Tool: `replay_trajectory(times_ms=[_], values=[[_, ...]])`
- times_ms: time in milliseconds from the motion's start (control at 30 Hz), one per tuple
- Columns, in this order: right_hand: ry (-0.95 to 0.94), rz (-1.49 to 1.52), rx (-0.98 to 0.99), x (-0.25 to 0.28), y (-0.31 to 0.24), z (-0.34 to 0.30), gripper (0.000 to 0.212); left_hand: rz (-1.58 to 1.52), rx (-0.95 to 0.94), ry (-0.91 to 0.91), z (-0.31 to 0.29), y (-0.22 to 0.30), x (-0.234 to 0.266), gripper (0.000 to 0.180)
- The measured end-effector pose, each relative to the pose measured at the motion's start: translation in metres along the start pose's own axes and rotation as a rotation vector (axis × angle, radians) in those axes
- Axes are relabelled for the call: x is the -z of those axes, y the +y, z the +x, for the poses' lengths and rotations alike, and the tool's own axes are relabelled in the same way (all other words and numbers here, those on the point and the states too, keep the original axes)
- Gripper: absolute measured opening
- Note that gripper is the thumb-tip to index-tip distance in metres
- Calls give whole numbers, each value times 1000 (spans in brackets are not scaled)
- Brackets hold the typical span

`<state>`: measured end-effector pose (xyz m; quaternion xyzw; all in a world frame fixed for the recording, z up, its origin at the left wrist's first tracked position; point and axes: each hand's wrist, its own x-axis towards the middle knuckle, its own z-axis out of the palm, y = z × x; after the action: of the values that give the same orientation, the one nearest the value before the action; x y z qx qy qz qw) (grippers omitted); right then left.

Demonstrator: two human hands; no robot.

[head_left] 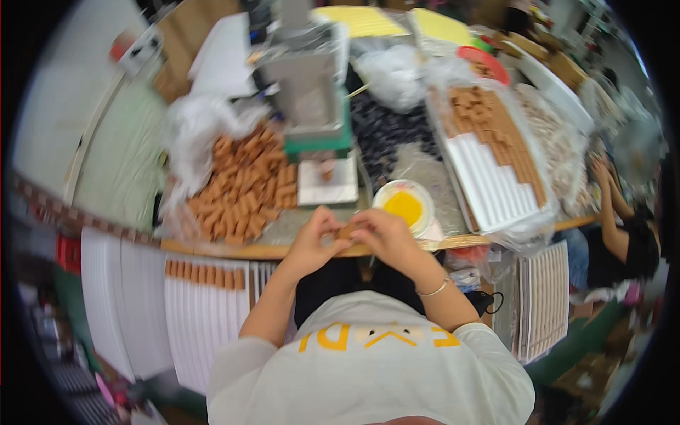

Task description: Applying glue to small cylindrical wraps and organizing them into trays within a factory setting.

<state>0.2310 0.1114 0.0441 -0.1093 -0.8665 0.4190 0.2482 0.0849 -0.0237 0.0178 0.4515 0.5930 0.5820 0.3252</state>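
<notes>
My left hand (312,239) and my right hand (382,237) meet at the table's front edge, and both pinch one small brown piece (346,230) between their fingertips. Just beyond the hands stands a grey press-like machine (306,92) on a green base with a white plate (327,183) under it. A heap of brown pieces (244,188) lies on clear plastic to the left of the machine. A small white bowl of yellow stuff (404,205) sits right next to my right hand.
A white ribbed tray (489,184) half filled with brown pieces lies at the right. Another ribbed tray (205,319) with one row of pieces sits low at my left, and a third (544,301) at my right. A second person (623,234) sits at the far right.
</notes>
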Motion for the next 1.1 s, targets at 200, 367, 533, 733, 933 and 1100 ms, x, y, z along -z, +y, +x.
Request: replay_trajectory(times_ms=[200,367,533,733,933,1100], values=[[15,139,-138,-20,-2,-5,23,414,-44,248,-17,1,-19,29],[-84,5,56,-23,-17,3,21,322,66,290,-30,3,-7,33],[-370,86,206,5,-40,7,18,-20,90,-322,-33,13,37,46],[-403,259,360,-1,-44,12,18,-783,217,-767,-26,-7,37,41],[111,-57,83,-9,-11,26,19,209,1,194,4,16,-8,36],[194,-52,-193,32,79,77,28,381,-77,419,12,6,25,62]])
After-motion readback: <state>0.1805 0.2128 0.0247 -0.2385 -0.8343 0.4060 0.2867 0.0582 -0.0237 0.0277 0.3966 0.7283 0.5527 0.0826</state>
